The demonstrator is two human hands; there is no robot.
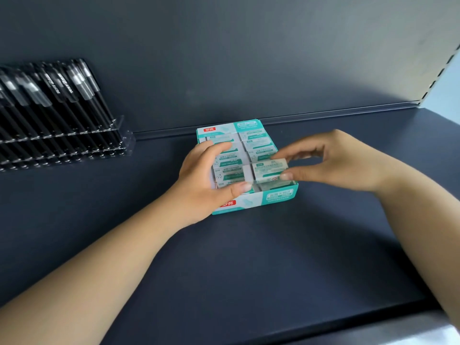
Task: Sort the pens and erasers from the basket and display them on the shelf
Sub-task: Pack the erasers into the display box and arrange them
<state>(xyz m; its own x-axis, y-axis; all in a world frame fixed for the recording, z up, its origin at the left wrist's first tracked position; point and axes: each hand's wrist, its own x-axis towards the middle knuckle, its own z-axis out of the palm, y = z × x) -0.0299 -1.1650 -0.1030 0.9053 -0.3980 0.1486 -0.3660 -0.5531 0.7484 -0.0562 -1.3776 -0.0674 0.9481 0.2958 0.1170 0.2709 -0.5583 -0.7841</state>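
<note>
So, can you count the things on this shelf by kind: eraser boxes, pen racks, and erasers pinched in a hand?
teal eraser box: 1
clear pen rack: 1
eraser pinched by the right hand: 1
Total: 3

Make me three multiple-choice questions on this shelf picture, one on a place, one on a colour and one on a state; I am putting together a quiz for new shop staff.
1. Where does the pen rack stand?
A. Left of the eraser box
B. Right of the eraser box
C. On top of the eraser box

2. What colour is the eraser box?
A. Red and black
B. Teal and white
C. Yellow

3. What is the right hand doing?
A. Lying flat on the shelf
B. Holding a pen
C. Pinching an eraser

Answers:
1. A, the rack sits at the far left of the shelf, apart from the box.
2. B, its walls are teal with white patches.
3. C, thumb and fingers pinch one eraser over the box's near right corner, while the left hand grips the box.
</note>
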